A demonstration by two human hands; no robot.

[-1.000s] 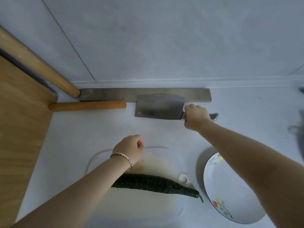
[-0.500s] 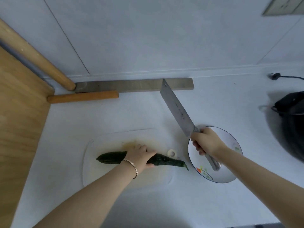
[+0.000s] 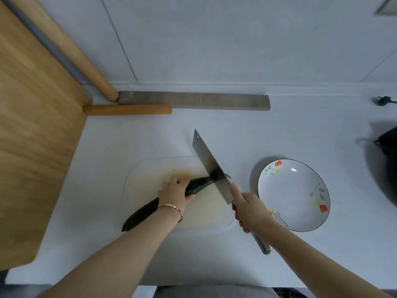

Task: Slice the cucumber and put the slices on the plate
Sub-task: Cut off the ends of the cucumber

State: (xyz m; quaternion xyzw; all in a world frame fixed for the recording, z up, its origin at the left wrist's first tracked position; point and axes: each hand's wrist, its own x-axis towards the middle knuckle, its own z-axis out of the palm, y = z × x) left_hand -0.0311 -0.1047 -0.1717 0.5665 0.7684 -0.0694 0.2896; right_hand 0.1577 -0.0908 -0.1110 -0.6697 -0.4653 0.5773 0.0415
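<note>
My left hand [image 3: 174, 192] curls round the dark green bumpy cucumber [image 3: 198, 184], which lies diagonally on the pale translucent cutting board [image 3: 206, 211]. My right hand [image 3: 249, 209] grips the steel cleaver [image 3: 204, 155], its blade across the cucumber's far end. The white flowered plate [image 3: 296, 190] sits just right of the board, with open white desk [image 3: 129, 136] beyond it.

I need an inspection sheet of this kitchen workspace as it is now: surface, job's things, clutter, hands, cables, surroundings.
Surface: white counter with a pale cutting board on it.
Job's things: dark cucumber lies slantwise on the board, no slices seen; cleaver blade is across its stem end; flowered plate to the right holds no slices.
Clutter: long rolling pin, short rolling pin and grey metal bar by the wall; wooden board at left.
Hands: left hand holds the cucumber; right hand grips the cleaver handle.
Cables: black plug at far right.
Surroundings: pale wall; dark object at right edge, unclear.
</note>
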